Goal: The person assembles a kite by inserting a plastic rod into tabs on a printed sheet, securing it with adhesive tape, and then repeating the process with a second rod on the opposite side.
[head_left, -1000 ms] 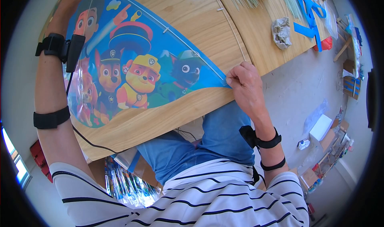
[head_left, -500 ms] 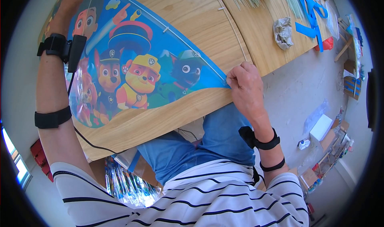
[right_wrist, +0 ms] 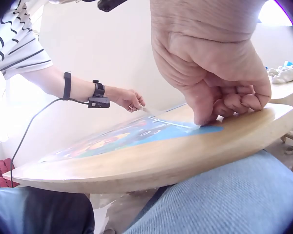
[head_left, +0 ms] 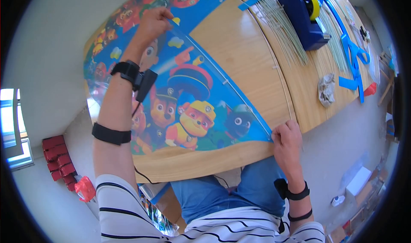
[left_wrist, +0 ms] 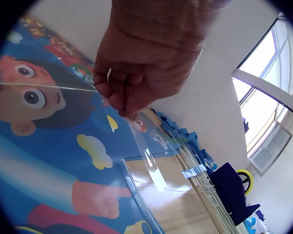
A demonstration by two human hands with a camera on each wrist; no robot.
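Observation:
A kite sheet of thin plastic, printed with cartoon dogs on blue, lies over the wooden table. Along its straight edge runs a thin white rod with small clips. My left hand pinches clear film at the upper end of that edge; in the left wrist view a glossy clear strip slants down from the fingertips. At the lower corner near the table's front edge, my right hand pinches the kite sheet between thumb and curled fingers. The right wrist view shows the left hand raised above the table surface.
A blue tape dispenser with yellow tape sits at the back right, beside bundled thin sticks. Blue strips and crumpled paper lie to the right. Another printed sheet covers the table's far left.
The head view has turned, so the table and both hands appear lower and further right. The left hand, earlier cut by the top edge, now shows whole. Both hands keep hold of the kite sheet.

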